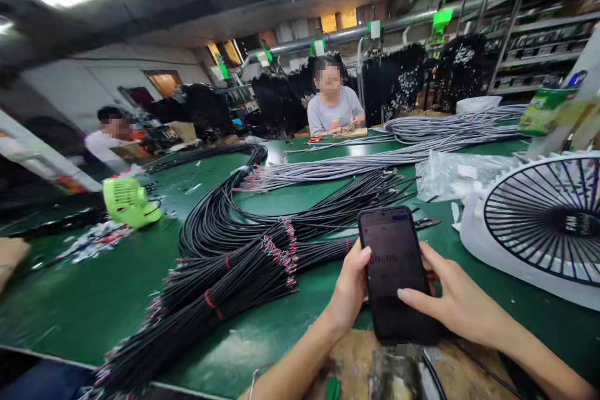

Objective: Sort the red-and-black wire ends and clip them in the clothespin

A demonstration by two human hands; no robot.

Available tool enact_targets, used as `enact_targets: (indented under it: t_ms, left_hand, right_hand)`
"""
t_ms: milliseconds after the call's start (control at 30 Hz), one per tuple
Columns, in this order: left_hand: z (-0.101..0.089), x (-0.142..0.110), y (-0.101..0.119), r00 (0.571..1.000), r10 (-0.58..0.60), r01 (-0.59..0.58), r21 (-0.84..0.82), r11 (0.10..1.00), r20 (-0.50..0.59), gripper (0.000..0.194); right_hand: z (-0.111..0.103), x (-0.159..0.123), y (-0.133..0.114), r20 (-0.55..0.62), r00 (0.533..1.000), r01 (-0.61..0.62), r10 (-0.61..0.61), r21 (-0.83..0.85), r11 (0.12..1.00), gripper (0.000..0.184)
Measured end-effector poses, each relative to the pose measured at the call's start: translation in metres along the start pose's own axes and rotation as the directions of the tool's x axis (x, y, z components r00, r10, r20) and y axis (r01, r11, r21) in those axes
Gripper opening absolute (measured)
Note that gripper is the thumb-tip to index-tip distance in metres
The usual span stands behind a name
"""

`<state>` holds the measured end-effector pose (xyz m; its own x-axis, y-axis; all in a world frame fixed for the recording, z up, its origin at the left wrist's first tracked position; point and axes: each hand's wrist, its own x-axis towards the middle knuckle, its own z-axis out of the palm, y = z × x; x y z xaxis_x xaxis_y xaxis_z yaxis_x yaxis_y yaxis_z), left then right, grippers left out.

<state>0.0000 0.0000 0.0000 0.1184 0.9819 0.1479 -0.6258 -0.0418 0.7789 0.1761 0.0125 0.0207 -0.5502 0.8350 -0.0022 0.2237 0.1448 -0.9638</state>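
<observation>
A black smartphone [396,287] stands upright between my hands, its dark screen showing a timer at zeros. My left hand [349,287] is closed round the phone's left edge, thumb on the front. On the opposite side, my right hand [450,297] grips the right edge, with its thumb over the lower screen. Beyond the phone lie bundles of black cables [239,281] with stripped red and white ends, some tied with red bands. A long curved bunch of black cables [206,219] runs behind them. Below the phone is a worn wooden board [349,359].
A white fan [473,231] stands at the right, near a clear plastic bag [450,175]. Grey cables [337,165] stretch across the green table [197,337]. A small green fan [125,200] is at the left. Two people sit beyond, one [335,103] opposite, another [105,140] at left.
</observation>
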Motion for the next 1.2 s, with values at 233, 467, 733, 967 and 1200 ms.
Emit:
enact_targets:
  t_ms: [233, 467, 733, 967, 1200]
  left_hand:
    - [0.005, 0.001, 0.002, 0.975, -0.17, 0.146, -0.161, 0.976, -0.145, 0.043]
    - [0.008, 0.002, -0.001, 0.943, -0.227, 0.18, -0.201, 0.963, -0.243, 0.045]
    - [0.002, 0.003, -0.01, 0.943, -0.171, 0.119, -0.19, 0.974, -0.284, 0.067]
    - [-0.004, 0.006, -0.014, 0.936, -0.122, 0.07, -0.164, 0.984, -0.332, 0.051]
    - [-0.003, 0.012, -0.005, 0.922, -0.083, -0.019, -0.258, 0.966, -0.379, 0.041]
  right_hand:
    - [0.001, 0.002, 0.002, 0.008, 1.0, -0.004, 0.004, 0.039, 0.999, 0.043]
    - [0.002, 0.002, 0.007, 0.012, 1.0, -0.008, 0.007, 0.049, 0.999, 0.048]
    - [0.002, 0.004, 0.01, 0.031, 0.999, 0.011, -0.014, 0.093, 0.996, 0.053]
    - [0.004, 0.002, 0.017, 0.083, 0.996, -0.028, 0.014, 0.17, 0.985, 0.059]
    - [0.023, 0.004, 0.025, -0.178, 0.967, 0.153, -0.182, -0.166, 0.974, 0.097]
